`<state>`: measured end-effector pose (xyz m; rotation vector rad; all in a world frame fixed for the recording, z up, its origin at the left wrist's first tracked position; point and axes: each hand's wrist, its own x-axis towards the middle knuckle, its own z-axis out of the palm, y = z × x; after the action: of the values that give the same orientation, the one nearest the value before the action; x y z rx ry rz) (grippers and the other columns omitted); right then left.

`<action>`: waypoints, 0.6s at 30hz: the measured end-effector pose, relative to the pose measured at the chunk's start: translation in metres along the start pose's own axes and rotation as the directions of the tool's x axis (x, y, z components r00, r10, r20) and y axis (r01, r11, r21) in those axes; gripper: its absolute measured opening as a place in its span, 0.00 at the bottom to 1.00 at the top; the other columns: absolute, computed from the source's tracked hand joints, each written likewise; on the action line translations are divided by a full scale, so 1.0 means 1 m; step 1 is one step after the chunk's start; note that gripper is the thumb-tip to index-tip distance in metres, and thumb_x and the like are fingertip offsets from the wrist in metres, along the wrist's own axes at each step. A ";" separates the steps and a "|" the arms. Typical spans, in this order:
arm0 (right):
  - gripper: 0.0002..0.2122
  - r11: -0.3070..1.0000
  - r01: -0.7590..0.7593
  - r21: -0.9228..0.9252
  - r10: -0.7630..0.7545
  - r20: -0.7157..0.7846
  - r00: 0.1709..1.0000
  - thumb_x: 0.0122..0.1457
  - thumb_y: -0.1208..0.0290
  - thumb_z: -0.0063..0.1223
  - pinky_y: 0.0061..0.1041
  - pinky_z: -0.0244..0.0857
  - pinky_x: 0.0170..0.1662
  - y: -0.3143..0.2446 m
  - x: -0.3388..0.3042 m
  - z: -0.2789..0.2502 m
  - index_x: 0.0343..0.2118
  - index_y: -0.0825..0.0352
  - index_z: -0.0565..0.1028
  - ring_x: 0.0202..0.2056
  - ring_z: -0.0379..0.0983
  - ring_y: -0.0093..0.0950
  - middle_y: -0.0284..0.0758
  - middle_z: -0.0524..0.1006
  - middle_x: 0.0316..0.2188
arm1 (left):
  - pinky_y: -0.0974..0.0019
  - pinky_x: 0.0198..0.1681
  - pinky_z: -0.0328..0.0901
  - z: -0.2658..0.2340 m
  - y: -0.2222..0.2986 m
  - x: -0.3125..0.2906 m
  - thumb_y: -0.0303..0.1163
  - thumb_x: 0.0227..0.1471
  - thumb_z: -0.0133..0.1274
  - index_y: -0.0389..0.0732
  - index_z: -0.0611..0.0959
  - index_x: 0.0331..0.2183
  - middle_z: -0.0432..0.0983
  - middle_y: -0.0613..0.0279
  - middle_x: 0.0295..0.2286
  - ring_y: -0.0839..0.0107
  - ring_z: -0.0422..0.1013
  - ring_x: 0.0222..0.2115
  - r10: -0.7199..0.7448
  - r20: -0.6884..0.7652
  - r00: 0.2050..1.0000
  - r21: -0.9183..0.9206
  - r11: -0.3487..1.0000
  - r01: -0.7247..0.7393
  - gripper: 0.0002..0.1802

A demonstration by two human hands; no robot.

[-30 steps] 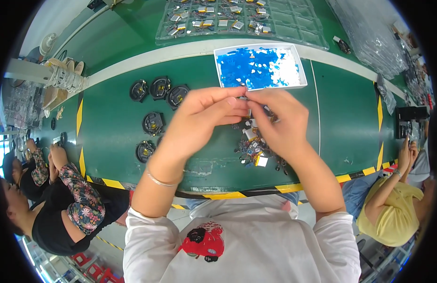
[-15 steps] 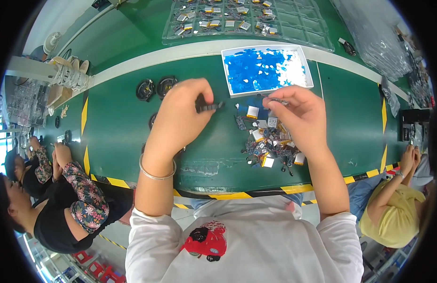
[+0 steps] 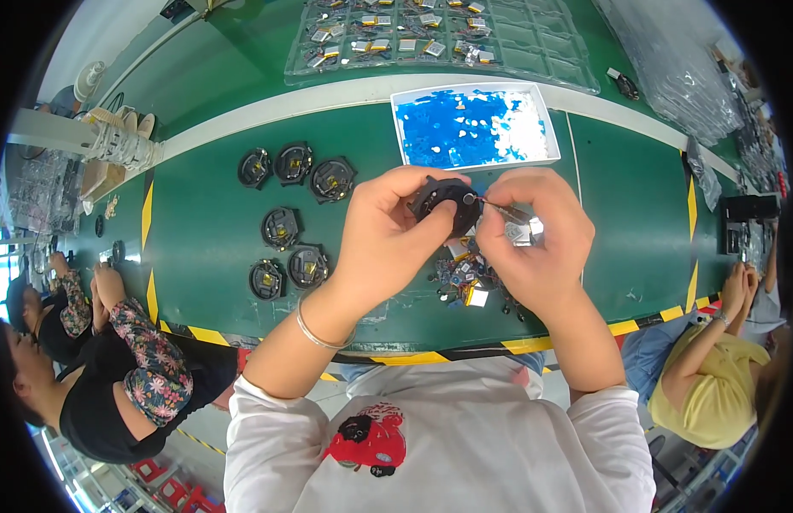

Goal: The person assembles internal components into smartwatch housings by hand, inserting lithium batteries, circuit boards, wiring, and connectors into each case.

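Note:
My left hand [image 3: 383, 235] is closed round a round black watch case [image 3: 432, 195], its thumb pressed across the case. Against the case's right edge, my right hand [image 3: 542, 239] pinches a small wired electronic part [image 3: 492, 203] with a little round silver disc at its tip. A silver battery [image 3: 519, 232] shows beside the right fingers; whether it is joined to that part I cannot tell. Partly behind the right hand lies a pile of small batteries and wired circuit boards [image 3: 453, 272]. Several black watch cases [image 3: 307, 265] with yellow bits inside lie left of my left hand.
Beyond my hands sits a white tray [image 3: 557, 152] with a blue layer and white bits. Farther off, a clear compartment tray [image 3: 542, 64] holds more wired batteries. Black-and-yellow tape [image 3: 405, 359] edges the green table. People work at both sides.
My left hand has moved right with the watch case, which now shows clearly. My right hand has come down and in, and the two hands now meet at the case.

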<state>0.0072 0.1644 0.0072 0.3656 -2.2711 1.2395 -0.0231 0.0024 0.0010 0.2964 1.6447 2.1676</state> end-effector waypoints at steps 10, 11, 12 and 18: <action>0.08 0.980 0.171 -0.098 -0.171 0.003 0.985 0.39 0.83 0.56 0.21 0.66 0.25 0.000 -0.001 0.010 0.24 0.69 0.71 0.24 0.72 0.29 0.37 0.74 0.24 | 0.77 0.40 0.64 0.007 0.002 -0.006 0.14 0.49 0.42 0.32 0.73 0.43 0.72 0.61 0.38 0.79 0.68 0.37 0.073 0.024 0.997 0.355 0.932 -0.077 0.17; 0.08 0.980 0.171 -0.098 -0.171 0.005 0.985 0.39 0.83 0.56 0.21 0.66 0.25 0.000 -0.001 0.010 0.24 0.69 0.71 0.24 0.72 0.29 0.37 0.74 0.24 | 0.77 0.39 0.64 0.007 0.003 -0.007 0.15 0.49 0.42 0.32 0.73 0.42 0.72 0.61 0.37 0.80 0.68 0.37 0.072 0.015 0.997 0.376 0.924 -0.073 0.16; 0.08 0.979 0.173 -0.103 -0.173 0.009 0.985 0.39 0.83 0.55 0.21 0.66 0.26 0.000 -0.001 0.010 0.24 0.69 0.71 0.25 0.72 0.29 0.37 0.74 0.24 | 0.77 0.39 0.64 0.007 0.003 -0.007 0.15 0.49 0.42 0.32 0.73 0.41 0.72 0.62 0.36 0.80 0.68 0.36 0.073 0.004 0.997 0.398 0.915 -0.068 0.15; 0.09 0.990 0.137 -0.042 -0.137 -0.009 0.990 0.36 0.83 0.55 0.25 0.67 0.24 -0.001 0.000 0.010 0.23 0.67 0.71 0.23 0.71 0.31 0.34 0.73 0.22 | 0.75 0.37 0.66 0.001 -0.002 -0.006 0.15 0.50 0.43 0.34 0.68 0.38 0.71 0.62 0.34 0.79 0.69 0.34 0.079 0.017 0.997 0.274 0.958 -0.081 0.11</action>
<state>0.0043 0.1553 0.0040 0.4891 -2.2176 1.1215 -0.0172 0.0013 -0.0004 0.4553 1.9638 1.9882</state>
